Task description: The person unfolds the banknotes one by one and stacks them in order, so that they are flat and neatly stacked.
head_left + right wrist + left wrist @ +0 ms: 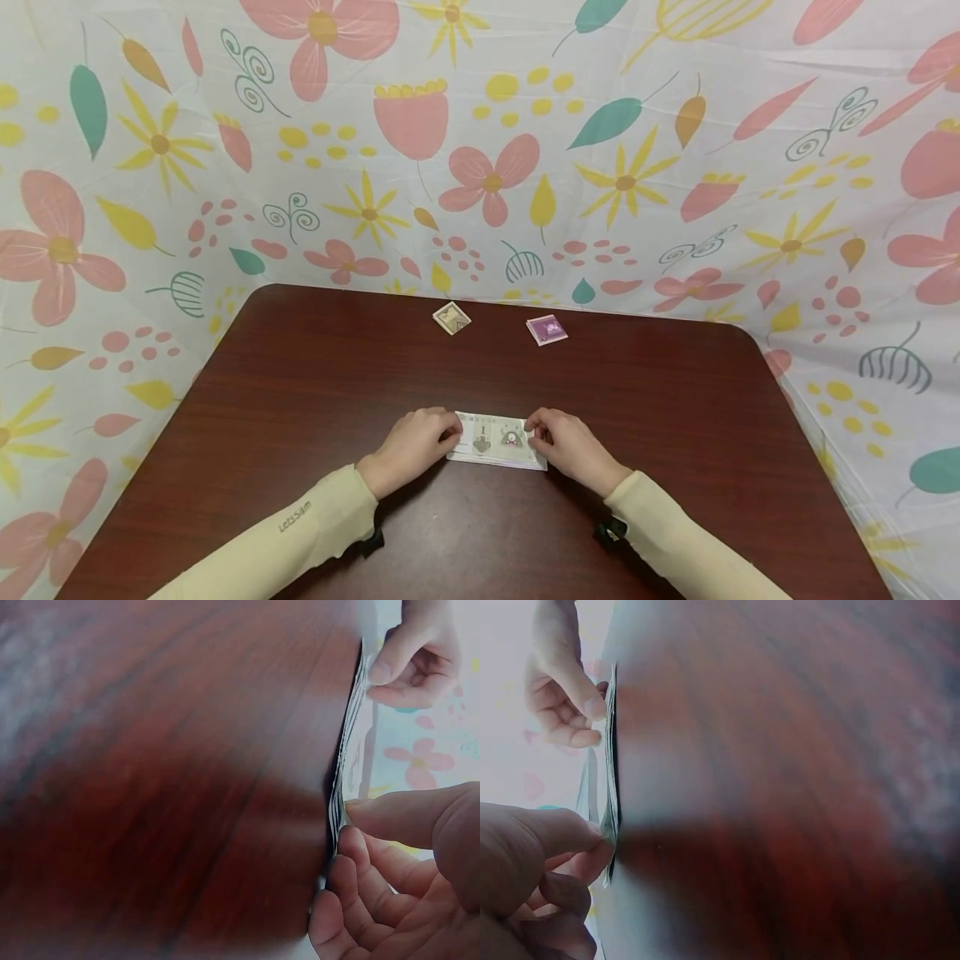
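A thin stack of banknotes [495, 454], printed with a cartoon-like figure, lies flat on the dark table between both hands. At its left end, my left hand [416, 446] pinches the edge with thumb and forefinger. The right hand [573, 446] pinches the opposite end, its other fingers curled beside the notes. Seen edge-on in the left wrist view, the stack [610, 765] shows several layers, with a top sheet slightly raised. In the right wrist view, layered edges of the stack [346, 750] stand slightly fanned near the right thumb.
Toward the table's back edge lie a small beige folded note pile [452, 318] and a purple one [547, 329], side by side with a gap. The brown wooden table [337, 358] meets a flower-patterned curtain [480, 125] behind and at both sides.
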Motion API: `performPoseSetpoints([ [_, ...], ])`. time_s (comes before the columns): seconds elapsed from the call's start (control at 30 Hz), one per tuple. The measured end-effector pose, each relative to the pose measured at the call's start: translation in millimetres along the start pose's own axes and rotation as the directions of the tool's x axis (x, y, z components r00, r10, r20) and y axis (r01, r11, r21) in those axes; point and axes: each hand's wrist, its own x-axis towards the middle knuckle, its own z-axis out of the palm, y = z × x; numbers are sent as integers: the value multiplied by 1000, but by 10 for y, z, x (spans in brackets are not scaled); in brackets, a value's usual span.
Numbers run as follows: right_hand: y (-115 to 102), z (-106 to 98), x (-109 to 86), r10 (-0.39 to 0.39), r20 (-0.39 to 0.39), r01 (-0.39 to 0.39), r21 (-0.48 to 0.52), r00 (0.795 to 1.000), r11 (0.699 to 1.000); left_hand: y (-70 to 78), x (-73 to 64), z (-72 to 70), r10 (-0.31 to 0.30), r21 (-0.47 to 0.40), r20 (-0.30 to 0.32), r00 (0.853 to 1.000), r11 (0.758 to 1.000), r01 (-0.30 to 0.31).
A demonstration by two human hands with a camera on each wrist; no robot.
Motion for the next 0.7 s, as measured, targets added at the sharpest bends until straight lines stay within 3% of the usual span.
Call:
performPoseSetpoints([
  [0.4, -59, -40, 5, 9, 24, -8, -46, 1000, 999, 6, 13, -22, -7, 57, 11, 1000, 998, 7],
  [0.7, -45, -62, 20, 29, 51, -28, -22, 998, 999, -26, 2, -18, -27, 17, 34, 999, 1000, 27],
])
